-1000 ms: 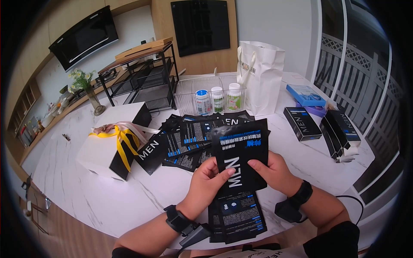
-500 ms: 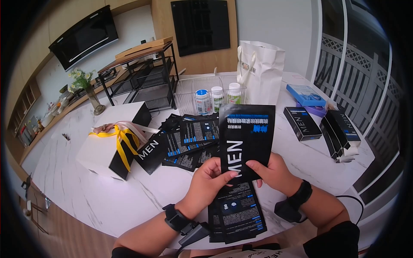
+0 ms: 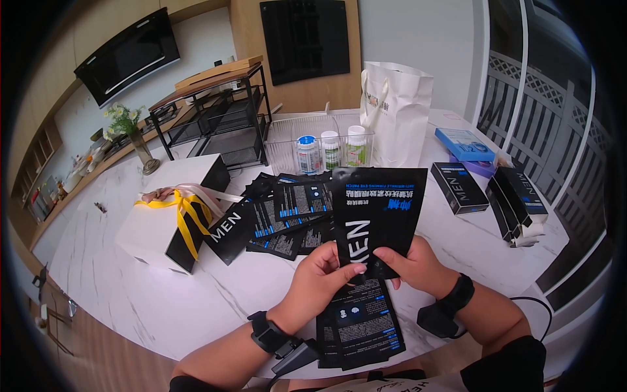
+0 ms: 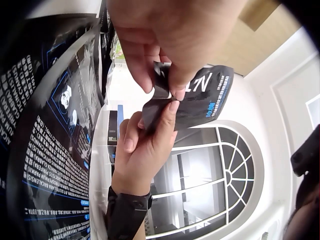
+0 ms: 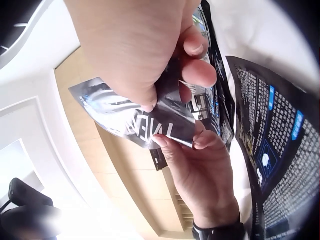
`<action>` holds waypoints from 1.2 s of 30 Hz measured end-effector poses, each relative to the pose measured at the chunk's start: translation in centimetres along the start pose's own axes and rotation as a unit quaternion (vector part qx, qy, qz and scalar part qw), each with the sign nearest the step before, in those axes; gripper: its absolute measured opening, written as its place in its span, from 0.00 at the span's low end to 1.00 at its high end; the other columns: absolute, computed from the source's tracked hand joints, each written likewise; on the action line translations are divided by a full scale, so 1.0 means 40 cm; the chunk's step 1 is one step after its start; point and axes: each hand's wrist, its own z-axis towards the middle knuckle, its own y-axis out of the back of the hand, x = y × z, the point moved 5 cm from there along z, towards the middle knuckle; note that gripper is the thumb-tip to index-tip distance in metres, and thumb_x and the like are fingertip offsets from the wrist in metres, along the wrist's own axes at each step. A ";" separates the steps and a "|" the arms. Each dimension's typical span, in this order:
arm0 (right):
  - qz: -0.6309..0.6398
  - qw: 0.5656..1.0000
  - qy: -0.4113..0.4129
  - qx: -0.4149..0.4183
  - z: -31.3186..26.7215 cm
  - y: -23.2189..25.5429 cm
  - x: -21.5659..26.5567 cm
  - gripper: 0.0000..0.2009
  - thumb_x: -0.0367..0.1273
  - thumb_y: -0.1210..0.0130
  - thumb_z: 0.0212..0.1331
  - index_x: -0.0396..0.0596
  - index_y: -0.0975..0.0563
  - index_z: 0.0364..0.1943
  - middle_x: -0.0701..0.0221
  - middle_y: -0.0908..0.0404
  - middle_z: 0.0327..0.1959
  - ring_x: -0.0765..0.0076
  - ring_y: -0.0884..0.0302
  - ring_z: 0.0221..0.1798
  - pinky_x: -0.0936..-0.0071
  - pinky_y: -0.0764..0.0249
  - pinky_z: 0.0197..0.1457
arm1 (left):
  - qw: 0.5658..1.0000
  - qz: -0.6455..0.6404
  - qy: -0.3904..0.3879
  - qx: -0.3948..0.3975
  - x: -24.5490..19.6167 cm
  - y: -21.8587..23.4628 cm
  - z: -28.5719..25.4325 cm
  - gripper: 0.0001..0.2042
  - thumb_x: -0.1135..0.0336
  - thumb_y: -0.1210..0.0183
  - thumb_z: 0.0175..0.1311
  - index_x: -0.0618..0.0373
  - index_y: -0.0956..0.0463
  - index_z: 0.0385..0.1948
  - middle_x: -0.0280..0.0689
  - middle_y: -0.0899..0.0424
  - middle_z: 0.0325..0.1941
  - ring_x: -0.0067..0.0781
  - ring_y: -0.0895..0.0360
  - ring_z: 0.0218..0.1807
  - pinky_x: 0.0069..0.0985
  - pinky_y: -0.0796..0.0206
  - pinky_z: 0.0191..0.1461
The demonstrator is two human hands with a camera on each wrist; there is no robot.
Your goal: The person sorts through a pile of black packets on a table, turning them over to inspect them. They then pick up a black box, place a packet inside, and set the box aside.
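Observation:
In the head view both hands hold up a black eye patch packet (image 3: 382, 212) with white MEN lettering and blue print, its lettered face toward me. My left hand (image 3: 319, 273) pinches its lower left edge, thumb on the front. At the lower right, my right hand (image 3: 421, 266) grips it with the thumb lying across the front. The left wrist view shows the packet (image 4: 202, 102) bent near the thumbs, between the two hands. Below them on the table lies a stack of similar packets (image 3: 362, 330), printed backs up. More packets (image 3: 290, 225) spread in a pile beyond the left hand.
A white box (image 3: 153, 232) with yellow and pink ribbon stands left. Behind are a clear bin (image 3: 277, 147) with several bottles, a white paper bag (image 3: 411, 124) and a black rack (image 3: 258, 124). Black boxes (image 3: 457, 189) and a blue box (image 3: 464, 144) sit right.
The held packet has risen from between the hands, then dipped slightly and tilted to the right. More of its MEN lettering is now covered by the left thumb. Both hands stay nearly in place.

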 end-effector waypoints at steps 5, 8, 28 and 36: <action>-0.036 0.999 -0.009 0.038 -0.007 -0.003 0.010 0.12 0.33 0.49 0.58 0.40 0.29 0.42 0.73 0.25 0.26 0.85 0.32 0.16 0.87 0.36 0.18 | 0.999 -0.002 0.014 -0.032 0.022 0.031 0.014 0.10 0.73 0.44 0.57 0.59 0.30 0.40 0.31 0.21 0.37 0.16 0.25 0.36 0.13 0.33 0.40; -0.055 0.996 0.070 0.015 0.005 0.008 0.005 0.14 0.32 0.49 0.58 0.40 0.32 0.46 0.71 0.26 0.34 0.82 0.29 0.29 0.84 0.31 0.32 | 0.998 0.004 0.041 -0.039 0.012 0.022 0.008 0.08 0.73 0.45 0.58 0.59 0.30 0.38 0.30 0.22 0.36 0.15 0.26 0.36 0.13 0.33 0.40; 0.032 0.994 -0.045 0.090 0.055 0.025 -0.073 0.22 0.25 0.46 0.53 0.45 0.41 0.51 0.69 0.25 0.38 0.84 0.29 0.28 0.89 0.34 0.28 | 0.993 0.084 0.000 -0.084 0.048 0.077 0.031 0.15 0.59 0.57 0.67 0.60 0.33 0.46 0.35 0.27 0.47 0.19 0.31 0.46 0.17 0.41 0.52; -0.188 0.977 0.064 0.076 0.060 0.034 -0.091 0.11 0.29 0.42 0.51 0.43 0.29 0.36 0.73 0.29 0.30 0.83 0.33 0.25 0.85 0.36 0.28 | 0.967 0.252 -0.002 -0.018 0.058 0.062 0.025 0.11 0.70 0.45 0.58 0.60 0.28 0.42 0.34 0.25 0.39 0.21 0.28 0.42 0.18 0.36 0.47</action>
